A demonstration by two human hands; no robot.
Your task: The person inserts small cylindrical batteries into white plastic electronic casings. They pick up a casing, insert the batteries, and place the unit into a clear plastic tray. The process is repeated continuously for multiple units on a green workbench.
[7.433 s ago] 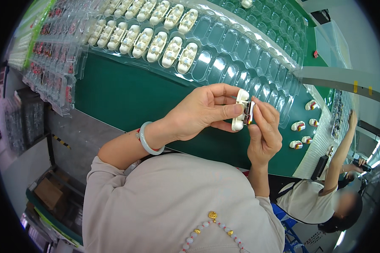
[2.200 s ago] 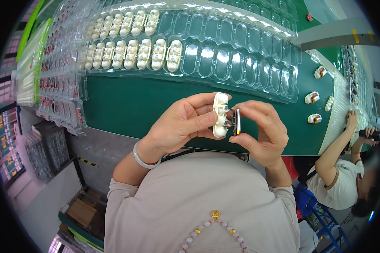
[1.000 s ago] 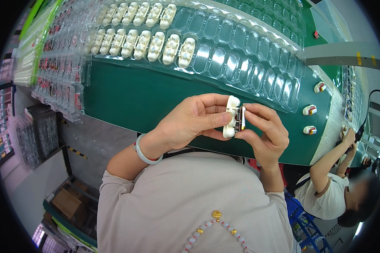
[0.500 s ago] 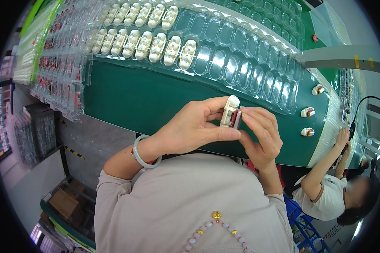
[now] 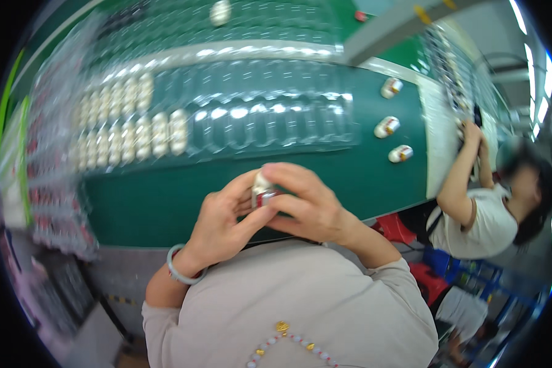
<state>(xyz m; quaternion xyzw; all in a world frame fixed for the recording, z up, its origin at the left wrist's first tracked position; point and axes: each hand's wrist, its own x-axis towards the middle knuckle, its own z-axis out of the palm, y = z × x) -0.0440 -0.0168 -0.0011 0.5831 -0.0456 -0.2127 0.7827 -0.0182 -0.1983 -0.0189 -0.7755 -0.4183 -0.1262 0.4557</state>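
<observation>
Both hands meet over the near edge of the green table (image 5: 165, 202). My left hand (image 5: 224, 224) grips a small white plastic part (image 5: 262, 191) from the left and below. My right hand (image 5: 303, 205) closes over the same part from the right, covering most of it; a red bit shows between the fingers. A pale green bangle (image 5: 176, 270) sits on my left wrist. Behind the hands lies a clear blister tray (image 5: 276, 119), its left pockets filled with white parts (image 5: 159, 132).
Three loose white parts (image 5: 387, 126) lie on the table at the right. More clear trays (image 5: 55, 202) are stacked at the left. A co-worker (image 5: 490, 202) sits at the right, reaching onto the table. A grey rail (image 5: 398, 21) crosses the top.
The view has swung and blurred, so the table now lies more level. My hands have closed tighter around the white part, which is now mostly hidden by the right hand's fingers.
</observation>
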